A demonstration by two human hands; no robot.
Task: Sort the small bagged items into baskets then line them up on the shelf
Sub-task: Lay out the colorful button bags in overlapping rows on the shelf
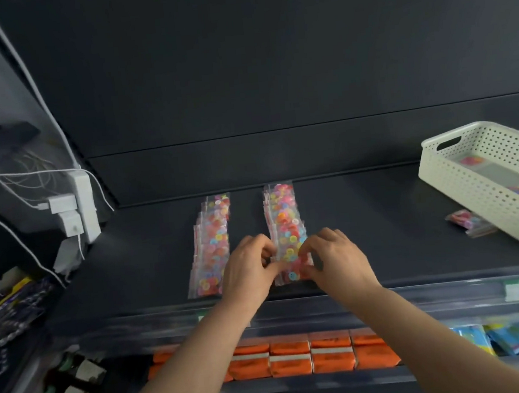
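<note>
Aligning bagged buttons: front bag of the second row in hand

Head view. Two rows of small clear bags of coloured buttons lie overlapped on the dark shelf (365,218), running from the back toward the front edge. The left row (212,242) lies untouched. At the near end of the right row (284,216) the left hand (249,270) and right hand (337,258) meet, fingers curled, each pinching one side edge of the front bag (292,272), which rests on the shelf and overlaps the bag behind it.

Judgement: the two-sided pinch serves to square this bag with its row.

The white basket (480,203) stands well apart to the right, set at an angle, with a few bags inside. Loose bags (470,223) lie just beside its near wall.

Judgement: lining-up is well along, with stock remaining to place.

Orange packs (289,358) fill the shelf below
</note>
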